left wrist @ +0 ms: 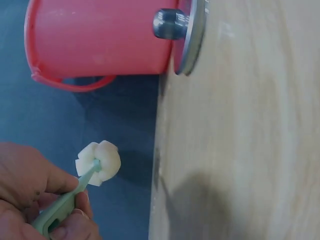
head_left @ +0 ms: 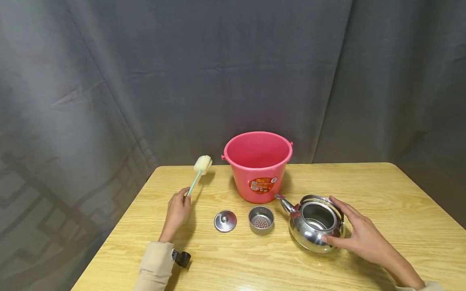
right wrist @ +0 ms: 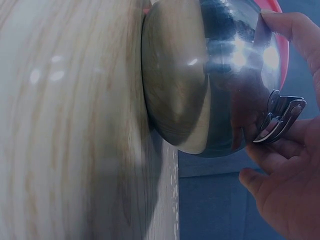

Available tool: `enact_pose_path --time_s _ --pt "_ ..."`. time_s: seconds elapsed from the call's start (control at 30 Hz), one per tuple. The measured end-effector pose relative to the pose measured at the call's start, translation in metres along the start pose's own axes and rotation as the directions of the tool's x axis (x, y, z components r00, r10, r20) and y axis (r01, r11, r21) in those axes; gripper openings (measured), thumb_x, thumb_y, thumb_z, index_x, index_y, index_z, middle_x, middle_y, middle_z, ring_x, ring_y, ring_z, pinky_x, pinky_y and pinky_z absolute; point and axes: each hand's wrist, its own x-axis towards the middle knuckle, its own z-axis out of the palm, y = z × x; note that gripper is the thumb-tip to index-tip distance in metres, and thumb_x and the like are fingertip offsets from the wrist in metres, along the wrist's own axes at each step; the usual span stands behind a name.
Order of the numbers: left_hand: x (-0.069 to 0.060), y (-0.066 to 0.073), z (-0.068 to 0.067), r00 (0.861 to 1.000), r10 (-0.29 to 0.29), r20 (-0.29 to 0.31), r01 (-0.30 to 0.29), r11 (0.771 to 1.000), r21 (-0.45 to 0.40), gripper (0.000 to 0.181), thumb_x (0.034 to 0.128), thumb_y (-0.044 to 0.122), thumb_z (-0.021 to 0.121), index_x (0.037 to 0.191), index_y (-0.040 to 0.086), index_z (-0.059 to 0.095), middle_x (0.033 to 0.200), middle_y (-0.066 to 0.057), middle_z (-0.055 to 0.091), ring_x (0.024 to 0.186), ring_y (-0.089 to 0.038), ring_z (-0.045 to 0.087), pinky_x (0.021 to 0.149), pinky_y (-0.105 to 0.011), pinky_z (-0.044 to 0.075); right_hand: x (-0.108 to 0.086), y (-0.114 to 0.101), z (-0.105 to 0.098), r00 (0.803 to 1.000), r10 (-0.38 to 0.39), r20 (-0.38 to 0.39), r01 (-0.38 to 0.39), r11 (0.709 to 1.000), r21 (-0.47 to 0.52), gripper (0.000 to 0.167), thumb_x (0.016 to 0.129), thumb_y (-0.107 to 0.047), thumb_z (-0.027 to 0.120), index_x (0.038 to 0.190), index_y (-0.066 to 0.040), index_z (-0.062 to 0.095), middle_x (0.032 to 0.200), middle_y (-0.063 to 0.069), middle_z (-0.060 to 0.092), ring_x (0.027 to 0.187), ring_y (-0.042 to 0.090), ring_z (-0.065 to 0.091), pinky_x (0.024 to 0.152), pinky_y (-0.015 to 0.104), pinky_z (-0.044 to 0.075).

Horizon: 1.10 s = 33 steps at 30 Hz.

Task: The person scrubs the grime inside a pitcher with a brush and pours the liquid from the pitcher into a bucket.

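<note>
My left hand [head_left: 178,211] grips the light green handle of a bottle brush [head_left: 194,182]. Its pale sponge head [left wrist: 102,162] points up and away, above the table's far left. On the right, my right hand [head_left: 364,238] holds a shiny steel kettle [head_left: 309,236] by its side, thumb at the near rim and fingers at the far side by the handle. The kettle is lidless and its spout points left toward the bucket. Left of it sits a steel strainer basket [head_left: 261,226] with a perforated bottom, then a round steel lid [head_left: 225,221] with a knob on top.
A pink bucket [head_left: 255,178] with a red label stands behind the strainer, near the back of the wooden table [head_left: 247,262]. Behind the table hangs a grey curtain [head_left: 218,81]. A black camera [head_left: 183,258] is worn on the left wrist.
</note>
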Motion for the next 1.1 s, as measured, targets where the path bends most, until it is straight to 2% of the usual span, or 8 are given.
enact_pose_path --time_s 0.17,0.33,0.63,0.77,0.97,1.1 --pt "0.001 -0.007 0.004 0.999 -0.024 0.024 0.023 1.000 0.019 0.033 0.0976 -0.001 0.047 0.127 -0.015 0.051 0.074 -0.011 0.051 0.065 -0.022 0.045 0.057 -0.033 0.038 0.000 0.000 0.001 1.000 -0.016 -0.008 0.016 1.000 -0.007 0.107 0.067 -0.038 0.088 0.153 -0.021 0.028 0.141 0.030 0.040 0.120 0.057 0.040 0.082 0.076 0.031" --pt "0.000 -0.014 0.008 0.996 -0.045 0.073 0.044 0.999 0.021 0.034 0.0976 -0.002 0.046 0.128 -0.016 0.048 0.070 -0.008 0.049 0.058 -0.017 0.042 0.052 -0.028 0.037 -0.001 0.001 0.001 0.999 -0.027 -0.021 0.027 1.000 -0.010 0.107 0.066 -0.038 0.088 0.153 -0.020 0.029 0.140 0.029 0.042 0.119 0.057 0.041 0.082 0.075 0.032" --pt "-0.001 -0.016 0.011 0.988 -0.083 0.130 0.083 0.997 0.005 0.039 0.0946 -0.003 0.043 0.131 -0.016 0.045 0.063 -0.007 0.047 0.045 -0.011 0.036 0.042 -0.022 0.032 0.000 0.002 0.000 0.999 -0.038 -0.027 0.037 0.999 -0.016 0.107 0.065 -0.036 0.089 0.153 -0.018 0.030 0.140 0.030 0.042 0.118 0.057 0.042 0.082 0.075 0.033" --pt "-0.003 -0.016 0.011 0.976 -0.119 0.180 0.117 0.993 0.020 0.043 0.0927 -0.003 0.044 0.134 -0.014 0.043 0.064 -0.007 0.047 0.043 -0.010 0.034 0.041 -0.022 0.031 0.001 0.002 0.000 0.999 -0.035 -0.022 0.034 0.999 -0.018 0.108 0.066 -0.036 0.088 0.153 -0.018 0.028 0.141 0.031 0.040 0.118 0.059 0.040 0.082 0.077 0.030" --pt "-0.006 -0.019 0.007 0.960 -0.171 0.222 0.163 0.985 0.050 0.045 0.0899 -0.004 0.045 0.134 -0.013 0.044 0.082 -0.013 0.054 0.047 -0.012 0.041 0.045 -0.023 0.036 0.001 0.001 0.000 1.000 -0.026 -0.016 0.025 0.999 -0.025 0.108 0.066 -0.037 0.088 0.154 -0.018 0.027 0.141 0.032 0.039 0.118 0.060 0.039 0.082 0.078 0.029" --pt "-0.007 -0.018 0.004 0.946 -0.201 0.254 0.187 0.979 0.075 0.047 0.0875 -0.005 0.046 0.134 -0.013 0.044 0.083 -0.015 0.055 0.049 -0.013 0.041 0.047 -0.025 0.037 0.000 0.001 0.000 1.000 -0.013 -0.004 0.013 1.000 -0.026 0.108 0.067 -0.038 0.087 0.154 -0.018 0.026 0.141 0.032 0.038 0.119 0.060 0.039 0.083 0.078 0.028"
